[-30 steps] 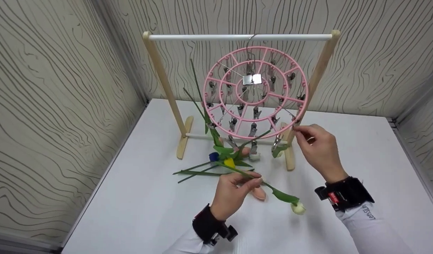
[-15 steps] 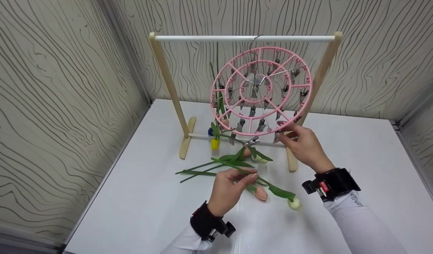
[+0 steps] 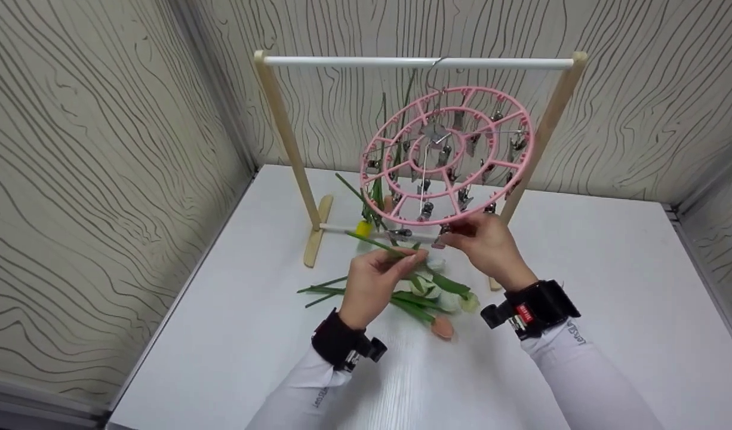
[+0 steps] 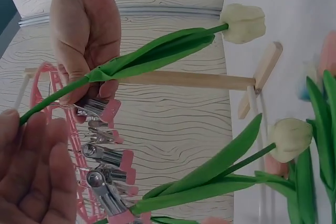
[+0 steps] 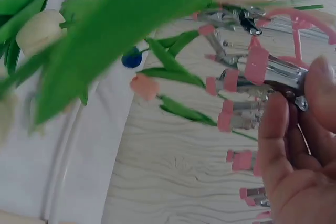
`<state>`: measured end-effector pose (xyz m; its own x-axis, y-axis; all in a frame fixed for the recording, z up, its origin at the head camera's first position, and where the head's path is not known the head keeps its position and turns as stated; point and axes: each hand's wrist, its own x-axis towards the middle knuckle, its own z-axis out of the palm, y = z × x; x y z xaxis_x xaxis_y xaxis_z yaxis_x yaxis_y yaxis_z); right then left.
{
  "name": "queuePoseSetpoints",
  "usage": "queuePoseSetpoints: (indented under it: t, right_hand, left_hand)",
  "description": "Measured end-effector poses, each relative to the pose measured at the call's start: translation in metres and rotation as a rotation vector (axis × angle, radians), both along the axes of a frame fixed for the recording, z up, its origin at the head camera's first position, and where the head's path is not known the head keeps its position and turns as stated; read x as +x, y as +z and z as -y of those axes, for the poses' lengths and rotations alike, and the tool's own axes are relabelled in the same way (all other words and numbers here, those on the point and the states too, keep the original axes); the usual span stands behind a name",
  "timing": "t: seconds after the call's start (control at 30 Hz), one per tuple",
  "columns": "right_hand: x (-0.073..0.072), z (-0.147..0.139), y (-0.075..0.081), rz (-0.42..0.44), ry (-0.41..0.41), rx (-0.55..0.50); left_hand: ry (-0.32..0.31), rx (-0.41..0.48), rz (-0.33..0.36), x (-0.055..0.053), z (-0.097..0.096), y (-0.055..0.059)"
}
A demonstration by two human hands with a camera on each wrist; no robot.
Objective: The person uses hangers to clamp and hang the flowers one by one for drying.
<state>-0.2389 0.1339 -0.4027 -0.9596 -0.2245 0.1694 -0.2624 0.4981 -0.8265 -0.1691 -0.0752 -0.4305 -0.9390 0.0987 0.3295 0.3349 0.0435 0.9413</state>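
My left hand [image 3: 372,283] pinches the green stem of a white tulip [image 4: 243,23] below the hanger, its bloom pointing right. My right hand [image 3: 491,248] holds a metal clip [image 5: 283,74] with pink tips, thumb and fingers on its handle end. That clip hangs at the near rim of a pink round clip hanger [image 3: 428,223], which tilts on its hook. In the left wrist view, a neighbouring clip [image 4: 107,198] grips the stem of another white tulip [image 4: 291,140]. Blue [image 5: 132,57] and peach tulips [image 5: 144,86] hang from other clips.
The hanger hooks over the white rod [image 3: 354,61] of a wooden stand [image 3: 288,137]. Loose tulips lie on the white table [image 3: 223,334] under it, among them a peach one [image 3: 442,327]. Patterned walls [image 3: 103,149] close in the back and left.
The hanger has turned and tilts more, bringing the hanging tulips round behind it. My right hand has moved left along the rim onto a clip. My left hand has raised the white tulip towards it.
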Motion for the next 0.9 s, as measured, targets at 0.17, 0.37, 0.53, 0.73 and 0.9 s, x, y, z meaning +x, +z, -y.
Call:
queuePoseSetpoints:
  t: [0.17, 0.37, 0.53, 0.73, 0.9]
  right_hand:
    - [0.007, 0.008, -0.003, -0.044, -0.067, -0.180]
    - [0.012, 0.013, -0.011, -0.047, -0.131, -0.415]
    - [0.017, 0.017, -0.017, -0.016, -0.137, -0.576]
    - [0.021, 0.018, -0.022, 0.004, -0.153, -0.701]
    - [0.027, 0.018, -0.025, 0.035, -0.149, -0.809]
  left_hand:
    - [0.064, -0.151, -0.067, -0.009, 0.005, 0.017]
    - [0.141, -0.392, -0.213, -0.014, 0.007, 0.035]
    - [0.166, -0.498, -0.315, -0.016, 0.004, 0.044]
    - [0.216, -0.622, -0.413, -0.016, -0.004, 0.054]
    - [0.205, -0.642, -0.411, -0.018, -0.010, 0.059]
